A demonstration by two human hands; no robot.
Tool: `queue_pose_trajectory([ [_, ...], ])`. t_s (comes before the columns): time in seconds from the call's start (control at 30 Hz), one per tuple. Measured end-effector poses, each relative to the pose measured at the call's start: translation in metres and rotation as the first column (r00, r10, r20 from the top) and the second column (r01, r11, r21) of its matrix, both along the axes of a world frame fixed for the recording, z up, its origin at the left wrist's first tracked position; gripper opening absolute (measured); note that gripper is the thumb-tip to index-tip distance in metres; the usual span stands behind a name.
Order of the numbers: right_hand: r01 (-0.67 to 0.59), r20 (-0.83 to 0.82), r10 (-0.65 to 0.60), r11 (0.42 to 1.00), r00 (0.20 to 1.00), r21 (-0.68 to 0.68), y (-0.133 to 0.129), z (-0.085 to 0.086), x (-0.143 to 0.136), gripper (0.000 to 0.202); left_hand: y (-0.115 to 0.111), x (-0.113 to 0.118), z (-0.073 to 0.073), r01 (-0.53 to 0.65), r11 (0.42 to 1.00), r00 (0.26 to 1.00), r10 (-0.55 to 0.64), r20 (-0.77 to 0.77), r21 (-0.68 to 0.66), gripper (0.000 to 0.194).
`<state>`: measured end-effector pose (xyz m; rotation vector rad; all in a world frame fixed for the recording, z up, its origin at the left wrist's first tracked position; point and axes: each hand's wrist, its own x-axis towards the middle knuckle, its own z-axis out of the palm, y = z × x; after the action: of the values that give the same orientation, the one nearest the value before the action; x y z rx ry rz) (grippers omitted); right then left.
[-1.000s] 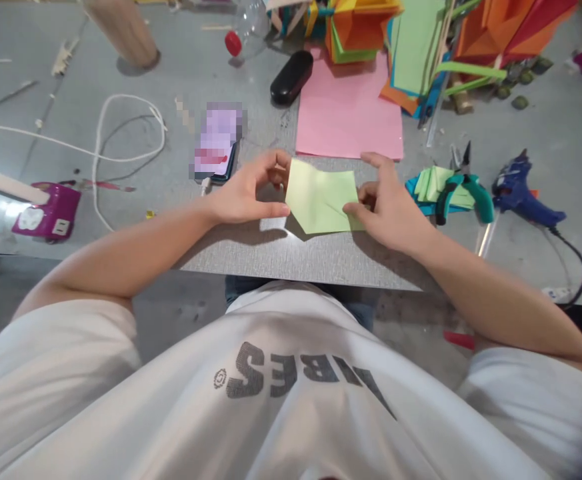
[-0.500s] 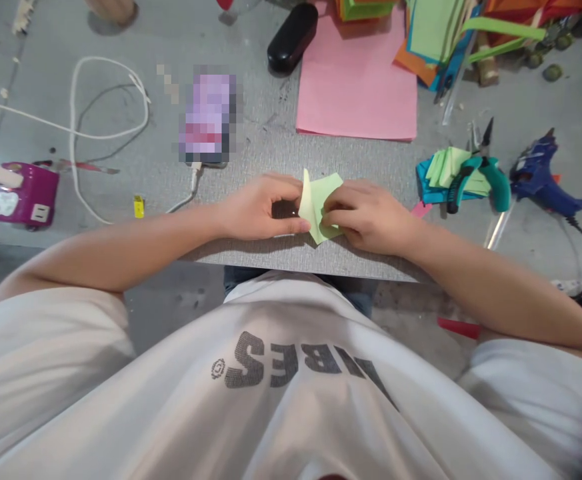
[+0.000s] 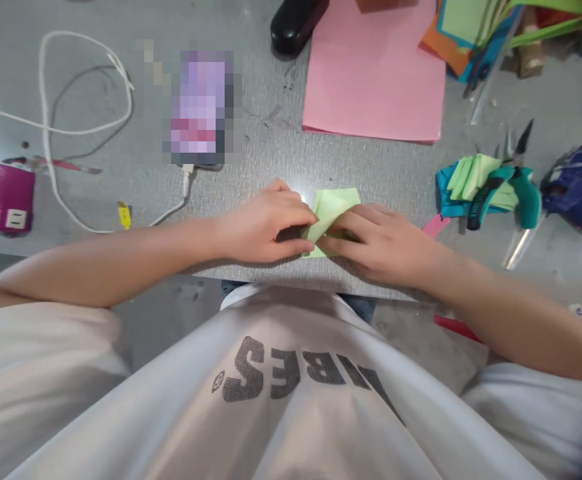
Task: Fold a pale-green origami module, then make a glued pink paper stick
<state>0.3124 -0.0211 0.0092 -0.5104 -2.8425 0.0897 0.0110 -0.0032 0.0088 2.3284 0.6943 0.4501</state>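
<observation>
A small light-green sheet of paper (image 3: 338, 200) lies near the table's front edge, with one part of it folded over. My left hand (image 3: 271, 227) pinches the folded part at its left side between thumb and fingers. From the right, my right hand (image 3: 385, 243) has its fingers on the paper, the fingertips partly tucked beneath the raised flap. Where the right fingertips end is hidden by the flap.
Beyond the hands are a pink paper stack (image 3: 375, 80), a black case (image 3: 295, 27) and a phone (image 3: 198, 107) on a white cable (image 3: 185, 190). To the right lie folded paper pieces (image 3: 463, 180), teal-handled pliers (image 3: 525, 193) and a blue glue gun (image 3: 575, 190).
The flap that stood upright is now laid over more to the right. The right fingers have moved under it, and the left fingers have closed in on the fold. The view has shifted slightly.
</observation>
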Motion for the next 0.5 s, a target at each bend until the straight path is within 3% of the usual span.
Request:
queue_pose_trajectory([
  [0.23, -0.002, -0.149, -0.029, 0.978, 0.988, -0.207, 0.0075, 0.0033, 0.0123, 0.023, -0.0077, 0.0003, 0.0015, -0.026, 0.994, 0.996, 0.035, -0.088, 0.106, 0.022],
  [0.5, 0.033, -0.194, -0.091, 0.959, 0.977, -0.282, 0.0053, 0.0012, 0.0101, 0.033, -0.0111, -0.0008, 0.0039, -0.071, 0.988, 0.995, 0.08, -0.062, 0.137, 0.024],
])
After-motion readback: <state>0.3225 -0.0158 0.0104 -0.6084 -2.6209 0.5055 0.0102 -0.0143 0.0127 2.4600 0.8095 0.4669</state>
